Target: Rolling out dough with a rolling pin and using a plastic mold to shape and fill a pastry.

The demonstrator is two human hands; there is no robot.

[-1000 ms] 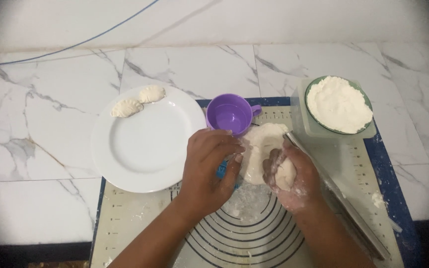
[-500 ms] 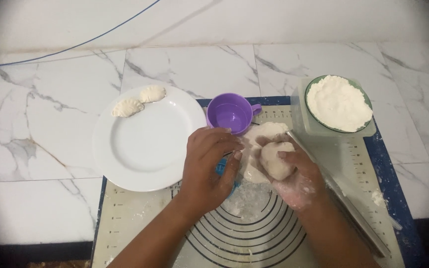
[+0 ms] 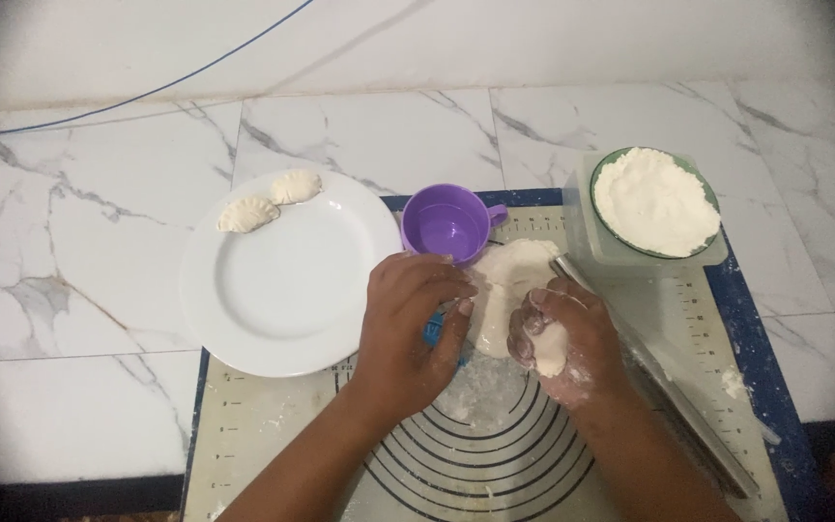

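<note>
While the right hand [image 3: 564, 340] clamps a small dough piece [image 3: 550, 348], the dough sheet [image 3: 506, 290] lies just beyond, long axis near-far, left hand [image 3: 408, 329] pressing its edge.

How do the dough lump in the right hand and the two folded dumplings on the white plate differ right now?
The dough lump is a rough, unshaped ball; the dumplings are folded into half-moons with closed edges. The dough lump is gripped in the right hand above the baking mat; the dumplings lie untouched side by side at the far rim of the white plate. There is one lump, but two dumplings. Both are the same pale, floury dough.
</note>
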